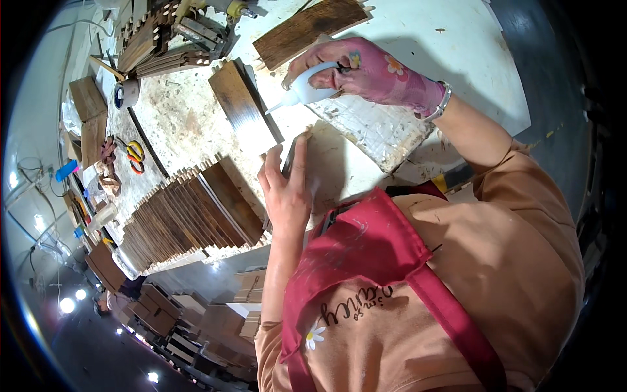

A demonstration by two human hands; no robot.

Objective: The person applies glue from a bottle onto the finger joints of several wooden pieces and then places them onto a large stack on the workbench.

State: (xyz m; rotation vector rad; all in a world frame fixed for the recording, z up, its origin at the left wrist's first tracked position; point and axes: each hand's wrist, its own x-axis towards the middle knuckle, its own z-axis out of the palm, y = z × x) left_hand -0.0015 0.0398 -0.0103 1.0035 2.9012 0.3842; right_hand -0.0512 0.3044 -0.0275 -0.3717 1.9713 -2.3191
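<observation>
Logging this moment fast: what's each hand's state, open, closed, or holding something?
Left hand: holding a narrow dark piece between thumb and fingers.
Right hand: gloved, closed around a white squeeze bottle.

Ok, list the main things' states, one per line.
Squeeze bottle: tilted leftward, held
Right hand: gloved, closed around the bottle
Left hand: bare, gripping a dark strip
Wooden board left of bottle: lying flat
Slat row: standing on edge
Scissors: lying down, blades unclear
</observation>
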